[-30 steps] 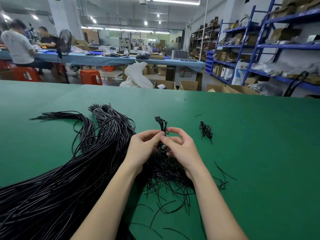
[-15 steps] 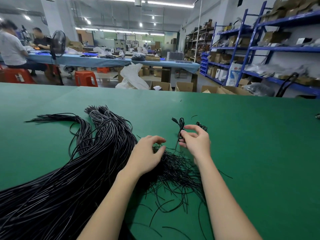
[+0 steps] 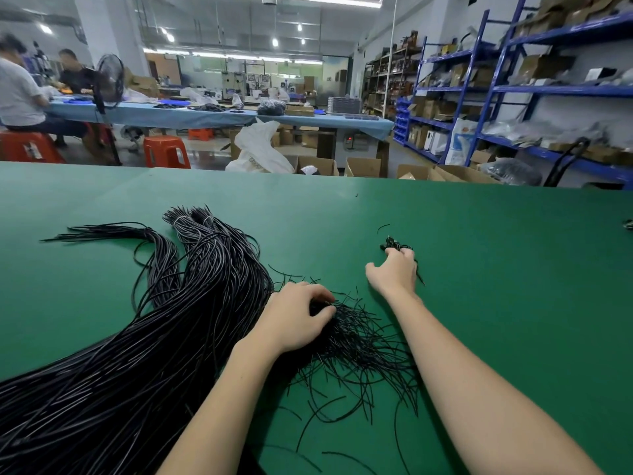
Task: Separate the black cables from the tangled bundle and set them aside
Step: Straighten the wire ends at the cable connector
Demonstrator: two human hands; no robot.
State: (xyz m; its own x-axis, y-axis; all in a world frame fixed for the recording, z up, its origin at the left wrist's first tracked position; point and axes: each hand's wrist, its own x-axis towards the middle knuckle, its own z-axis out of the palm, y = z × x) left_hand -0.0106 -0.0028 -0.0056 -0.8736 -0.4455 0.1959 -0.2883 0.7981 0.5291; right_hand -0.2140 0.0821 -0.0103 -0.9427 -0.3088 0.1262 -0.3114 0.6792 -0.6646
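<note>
The tangled bundle (image 3: 356,341) of thin black cables is lying on the green table (image 3: 479,269), directly in front of you and between your two forearms, with loose strands fanning out from it toward you. Your left hand (image 3: 294,320) is resting on the far left edge of that bundle, fingers curled down and pinching into the strands at its top. Your right hand (image 3: 395,269) is reaching beyond the bundle, to its far right, fingers curled around a small clump of black cables (image 3: 394,242); the clump is sitting on the table past your fingertips, well apart from the bundle. One short stray cable piece (image 3: 383,228) is lying just beyond that clump.

To the left of the bundle, and touching its left side, a thick sheaf of long black cables (image 3: 144,354) is sweeping from the near left corner of the table away from you, splitting into several bunches at its far end. Two of those bunches are carrying pale ties (image 3: 183,218) near their tips.

Beyond the far edge of the table, cardboard boxes (image 3: 363,166) are standing on the floor. Blue shelving (image 3: 496,90) is running along the right. At far left, two people are sitting at a long blue-covered bench (image 3: 205,114), with orange stools (image 3: 166,151) nearby.
</note>
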